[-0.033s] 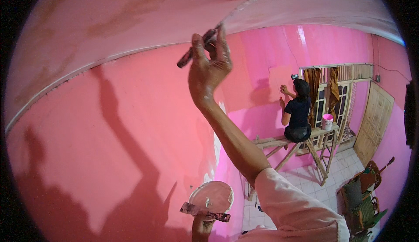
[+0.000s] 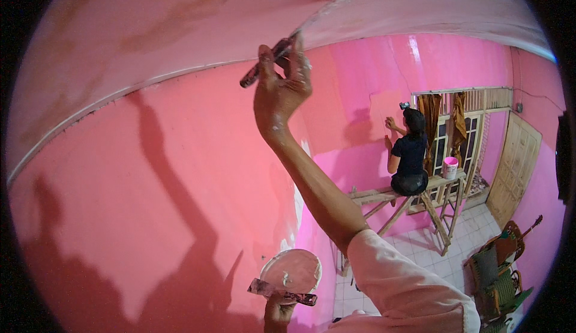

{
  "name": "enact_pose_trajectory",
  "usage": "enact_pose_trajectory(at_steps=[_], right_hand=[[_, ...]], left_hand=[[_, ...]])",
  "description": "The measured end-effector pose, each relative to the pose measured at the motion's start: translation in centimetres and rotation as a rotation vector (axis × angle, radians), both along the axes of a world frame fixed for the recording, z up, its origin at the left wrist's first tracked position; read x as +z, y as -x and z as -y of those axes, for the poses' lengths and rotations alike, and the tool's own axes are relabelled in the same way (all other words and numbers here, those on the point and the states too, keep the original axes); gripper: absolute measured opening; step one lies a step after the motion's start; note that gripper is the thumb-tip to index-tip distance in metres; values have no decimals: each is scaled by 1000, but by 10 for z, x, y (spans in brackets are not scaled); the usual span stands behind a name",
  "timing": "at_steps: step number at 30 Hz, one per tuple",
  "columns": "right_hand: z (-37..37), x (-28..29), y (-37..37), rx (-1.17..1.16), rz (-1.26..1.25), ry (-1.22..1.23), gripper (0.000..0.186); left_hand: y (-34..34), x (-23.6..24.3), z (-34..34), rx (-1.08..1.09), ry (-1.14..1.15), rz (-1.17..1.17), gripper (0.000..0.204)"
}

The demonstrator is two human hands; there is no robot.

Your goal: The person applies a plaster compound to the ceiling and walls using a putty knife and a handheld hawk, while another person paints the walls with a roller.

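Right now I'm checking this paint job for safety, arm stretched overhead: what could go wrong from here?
1. The right hand holds the scraper against the ceiling directly overhead, so material could drip down the arm.
2. The left hand carries a loaded round tray and a second tool at once; either might slip.
3. The co-worker sits on a wooden trestle beside a pink bucket, which could be knocked off.

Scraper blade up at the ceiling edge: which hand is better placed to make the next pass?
Right, probably. The right hand already grips the scraper, arm stretched up, blade against the ceiling. The left hand is low, holding a round paste-covered plate and a second tool.
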State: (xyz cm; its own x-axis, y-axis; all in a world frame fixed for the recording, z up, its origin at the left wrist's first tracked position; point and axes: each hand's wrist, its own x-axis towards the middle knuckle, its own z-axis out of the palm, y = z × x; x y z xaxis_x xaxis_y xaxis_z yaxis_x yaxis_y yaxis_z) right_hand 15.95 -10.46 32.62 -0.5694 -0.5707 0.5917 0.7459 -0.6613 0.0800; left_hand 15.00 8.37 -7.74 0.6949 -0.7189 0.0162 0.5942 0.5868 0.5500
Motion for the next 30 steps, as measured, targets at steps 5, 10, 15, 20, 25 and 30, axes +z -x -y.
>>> enact_pose_trajectory(at_steps=[5,10,15,20,25,30], right_hand=[[-2,-19,-21,-7,-237,-25,42],[15,-48,4,71,-149,23,45],[33,-32,39,-197,-196,27,45],[26,-25,39,-218,-281,10,44],[33,-42,31,-255,-480,44,46],[35,-42,38,-150,-349,30,47]], left_hand=[[-20,-31,-8,-4,60,-78,17],[-35,-62,-7,8,-206,25,11],[-8,-22,-7,28,-97,-222,18],[-33,-69,-16,23,-172,-12,18],[-11,-27,-1,95,-181,-238,21],[-16,-47,-8,67,-227,-15,11]])
